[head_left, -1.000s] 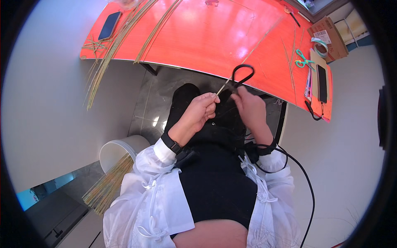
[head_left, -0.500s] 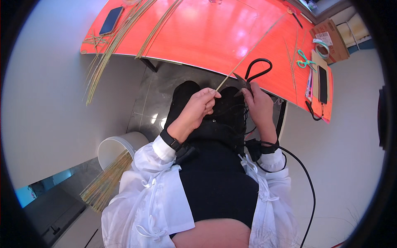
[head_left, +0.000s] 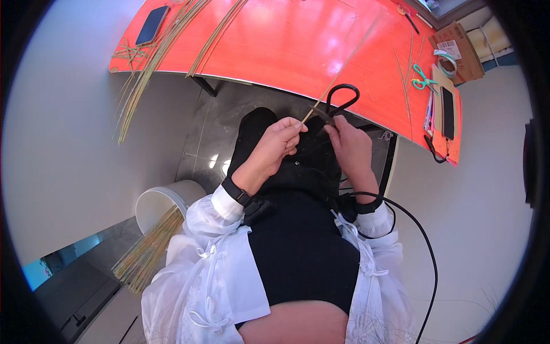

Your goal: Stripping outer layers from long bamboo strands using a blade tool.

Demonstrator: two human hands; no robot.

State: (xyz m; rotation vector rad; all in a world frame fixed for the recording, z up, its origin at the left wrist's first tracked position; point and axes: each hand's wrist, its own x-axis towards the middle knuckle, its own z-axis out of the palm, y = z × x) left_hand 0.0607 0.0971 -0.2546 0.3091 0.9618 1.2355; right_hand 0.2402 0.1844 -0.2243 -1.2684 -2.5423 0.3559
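My left hand [head_left: 277, 144] is closed in a pinch on the near end of a long, thin straw-coloured stalk [head_left: 339, 73]. From my fingers the stalk slants up and away to the right, over the red table. A pair of scissors [head_left: 324, 116] with black looped handles is in my right hand [head_left: 352, 148]. The dark blades lie across the stalk, just beyond my left fingertips, and one large handle loop sticks up. Whether the blades are fully closed, I cannot tell. Both hands are above my lap, in front of the table's near edge.
On the red table [head_left: 275, 51] lie bundled stalks [head_left: 166, 51], a phone [head_left: 152, 26], short cut pieces [head_left: 130, 53], green scissors [head_left: 423, 79], a tape roll [head_left: 446, 64] and a black phone-like slab [head_left: 447, 113]. A white bucket [head_left: 166, 198] holds more stalks [head_left: 148, 249]. A black cable [head_left: 427, 246] runs past my right arm.
My right hand has moved left with the scissors, bringing the blades from beside the stalk onto it. The blades look less spread. My left hand has hardly moved.
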